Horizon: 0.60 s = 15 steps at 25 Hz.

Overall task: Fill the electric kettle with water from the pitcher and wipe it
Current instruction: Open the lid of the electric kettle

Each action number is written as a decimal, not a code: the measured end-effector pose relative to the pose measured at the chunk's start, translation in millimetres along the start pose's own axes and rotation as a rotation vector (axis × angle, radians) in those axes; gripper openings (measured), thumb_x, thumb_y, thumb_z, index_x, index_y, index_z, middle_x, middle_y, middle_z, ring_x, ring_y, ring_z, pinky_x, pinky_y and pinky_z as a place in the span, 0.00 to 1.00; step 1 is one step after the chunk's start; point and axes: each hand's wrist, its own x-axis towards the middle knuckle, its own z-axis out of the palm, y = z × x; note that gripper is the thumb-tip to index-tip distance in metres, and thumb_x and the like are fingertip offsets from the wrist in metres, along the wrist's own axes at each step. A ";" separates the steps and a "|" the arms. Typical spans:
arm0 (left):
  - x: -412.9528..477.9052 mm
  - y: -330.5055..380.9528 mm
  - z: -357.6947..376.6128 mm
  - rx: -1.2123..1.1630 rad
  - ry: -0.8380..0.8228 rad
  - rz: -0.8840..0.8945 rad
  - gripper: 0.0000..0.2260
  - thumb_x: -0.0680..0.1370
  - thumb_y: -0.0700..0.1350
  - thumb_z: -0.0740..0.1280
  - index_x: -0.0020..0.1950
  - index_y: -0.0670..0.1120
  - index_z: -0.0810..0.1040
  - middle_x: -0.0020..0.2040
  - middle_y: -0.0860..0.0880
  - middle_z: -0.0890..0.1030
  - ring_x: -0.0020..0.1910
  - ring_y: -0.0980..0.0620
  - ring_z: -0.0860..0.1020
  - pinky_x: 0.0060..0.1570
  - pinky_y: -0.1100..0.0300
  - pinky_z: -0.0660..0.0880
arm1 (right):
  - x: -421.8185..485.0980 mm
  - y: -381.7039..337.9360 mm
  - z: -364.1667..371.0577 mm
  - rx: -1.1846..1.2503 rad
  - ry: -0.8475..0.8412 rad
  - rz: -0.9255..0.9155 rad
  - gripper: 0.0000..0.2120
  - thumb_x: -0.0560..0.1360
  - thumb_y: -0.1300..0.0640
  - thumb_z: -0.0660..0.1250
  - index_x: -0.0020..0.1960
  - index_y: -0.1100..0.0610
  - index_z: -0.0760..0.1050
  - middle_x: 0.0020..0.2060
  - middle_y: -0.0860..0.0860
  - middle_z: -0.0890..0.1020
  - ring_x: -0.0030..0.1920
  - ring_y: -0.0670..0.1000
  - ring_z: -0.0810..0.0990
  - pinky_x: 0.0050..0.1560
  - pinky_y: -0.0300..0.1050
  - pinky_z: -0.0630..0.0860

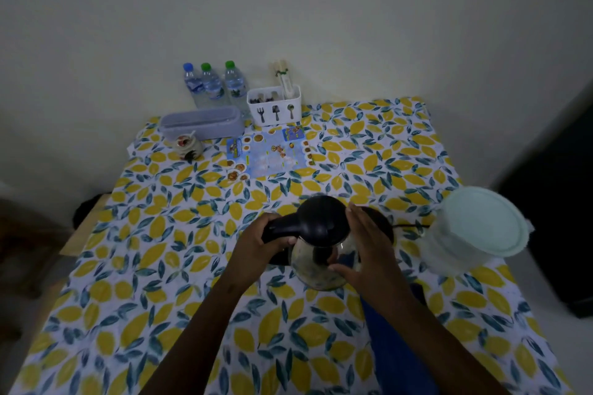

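Surface: table (134,266) under a cloth printed with yellow lemons and teal leaves, filling the lower frame.
Room: plain pale wall behind; dim light; dark shapes at far left and far right edges, too dark to identify.
Back row: three water bottles (211,85) against the wall, one blue cap, two green; white cutlery caddy (274,106) just right of them with fork, knife and spoon symbols on its front.
Left back: pale lidded box (202,122), small jar (189,146) just in front of it.
Centre back: printed blue leaflet (272,152) lying flat on the cloth.
Kettle (321,240): near table centre; black lid closed, black handle pointing left, clear glass body showing the cloth pattern through it; tilted toward the camera, partly over a black base (383,224).
Pitcher (475,231): clear, pale mint lid on, right of kettle, near the table's right edge.
Blue cloth (394,346): under the right forearm.
Left hand (256,244): wrapped tight around the kettle handle.
Right hand (369,247): palm spread flat against the glass side, fingers extended, thumb on the front; no closed grasp.
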 end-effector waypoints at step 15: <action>-63.4 -69.0 -56.5 0.146 -0.094 0.110 0.22 0.76 0.59 0.67 0.66 0.52 0.71 0.60 0.54 0.73 0.60 0.55 0.73 0.61 0.56 0.72 | -53.3 -76.3 106.6 -0.038 -0.022 0.174 0.51 0.68 0.42 0.73 0.77 0.51 0.43 0.77 0.51 0.49 0.77 0.53 0.48 0.74 0.60 0.59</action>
